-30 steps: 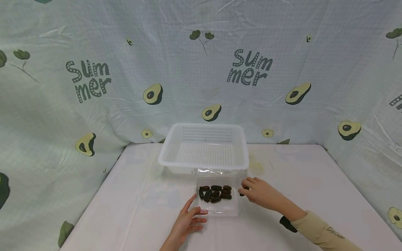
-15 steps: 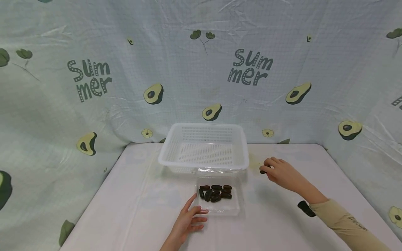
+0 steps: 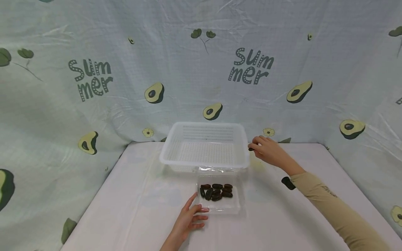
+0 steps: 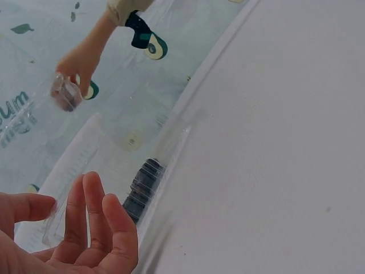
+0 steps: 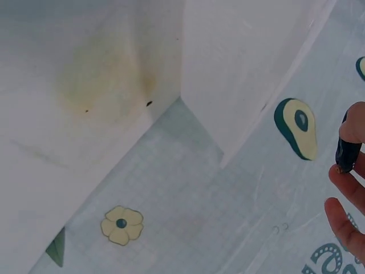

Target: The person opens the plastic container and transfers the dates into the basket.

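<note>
My right hand (image 3: 267,150) pinches a dark date (image 5: 348,151) between thumb and fingers, beside the right rim of the white perforated basket (image 3: 205,165). In the right wrist view the date stands lengthwise, thumb over its upper part. My left hand (image 3: 185,221) rests at the front left corner of a clear plastic box (image 3: 220,208), its fingers spread and fairly straight against the box. Several brown dates (image 3: 216,191) lie in the box. From the left wrist, my left fingers (image 4: 100,228) overlap the clear wall, with dark dates behind it.
The basket stands at the back of the white-covered table (image 3: 141,216), with the box's clear lid (image 3: 220,169) up against its front. A curtain (image 3: 188,69) printed with avocados hangs behind. A dark band (image 3: 288,183) is on my right wrist.
My right hand has carried the date away from the box's right side, first back and to the right, then leftward to the basket's rim. The left hand stays at the box.
</note>
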`<state>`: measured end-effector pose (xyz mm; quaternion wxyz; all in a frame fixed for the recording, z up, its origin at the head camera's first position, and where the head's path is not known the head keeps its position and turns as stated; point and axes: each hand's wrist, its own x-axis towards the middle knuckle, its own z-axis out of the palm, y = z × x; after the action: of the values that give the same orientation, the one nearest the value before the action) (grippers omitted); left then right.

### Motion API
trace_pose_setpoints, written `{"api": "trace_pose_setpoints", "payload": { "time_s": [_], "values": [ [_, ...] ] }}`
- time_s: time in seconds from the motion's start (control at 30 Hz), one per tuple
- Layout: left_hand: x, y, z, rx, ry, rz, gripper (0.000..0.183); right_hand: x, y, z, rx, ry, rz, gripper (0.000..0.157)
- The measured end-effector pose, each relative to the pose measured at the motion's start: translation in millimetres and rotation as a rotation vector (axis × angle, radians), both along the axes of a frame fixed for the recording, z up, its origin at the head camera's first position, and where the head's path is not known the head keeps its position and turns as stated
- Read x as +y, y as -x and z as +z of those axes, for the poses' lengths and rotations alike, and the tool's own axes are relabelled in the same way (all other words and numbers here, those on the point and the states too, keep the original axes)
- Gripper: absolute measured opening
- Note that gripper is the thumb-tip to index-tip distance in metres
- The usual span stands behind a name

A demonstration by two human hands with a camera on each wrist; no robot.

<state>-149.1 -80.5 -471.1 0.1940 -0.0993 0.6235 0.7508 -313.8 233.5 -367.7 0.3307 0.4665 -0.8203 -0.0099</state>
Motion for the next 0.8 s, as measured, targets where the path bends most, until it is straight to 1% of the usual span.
{"api": "trace_pose_setpoints", "payload": {
  "time_s": [0.17,0.3,0.4,0.47,0.63,0.8],
  "values": [
    [0.2,-0.4,0.3,0.005,-0.011,-0.001,0.065,-21.1,19.5,-0.9,-0.006,0.012,0.02,0.029],
    [0.0,0.2,-0.1,0.006,-0.013,-0.003,0.065,-36.7,37.1,-2.7,0.022,0.011,0.025,0.026],
    [-0.5,0.6,-0.5,0.011,-0.015,-0.005,0.065,-48.1,49.2,-3.1,0.023,-0.014,0.007,0.024],
    [-0.5,0.4,-0.3,0.014,-0.016,-0.008,0.064,-55.0,55.1,-2.0,0.006,-0.032,-0.01,0.022],
    [-0.6,-0.6,0.5,0.018,-0.022,-0.01,0.064,-70.9,69.7,-1.0,0.004,-0.069,-0.021,0.015],
    [-1.2,-0.6,-1.1,0.019,-0.036,-0.006,0.065,-84.1,83.4,0.3,0.048,-0.131,-0.044,0.013]
  ]
}}
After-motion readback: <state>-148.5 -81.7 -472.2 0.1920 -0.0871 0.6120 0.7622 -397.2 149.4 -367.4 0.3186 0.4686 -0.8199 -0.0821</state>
